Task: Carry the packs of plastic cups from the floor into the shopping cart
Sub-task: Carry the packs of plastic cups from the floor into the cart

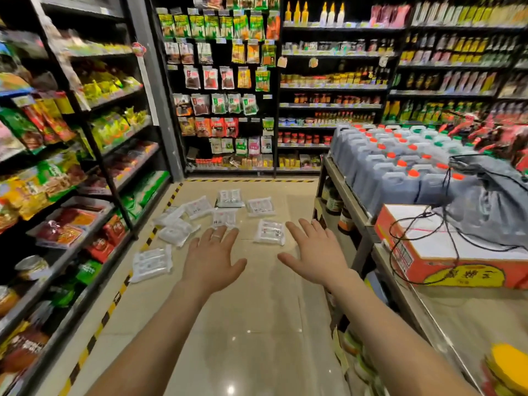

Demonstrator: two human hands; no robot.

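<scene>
Shop aisle, tiled floor (257, 310) — packs (270, 231) lie scattered ahead, none lifted. Both my hands, left (211, 258) and right (315, 252), hover spread and empty. I'd crouch, grip the nearest pack by its long sides — cart unseen.

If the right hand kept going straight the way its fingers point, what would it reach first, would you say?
Probably the pack of cups on the floor just beyond the right hand, slightly to its left; depth is hard to judge, and nothing else shows between.
</scene>
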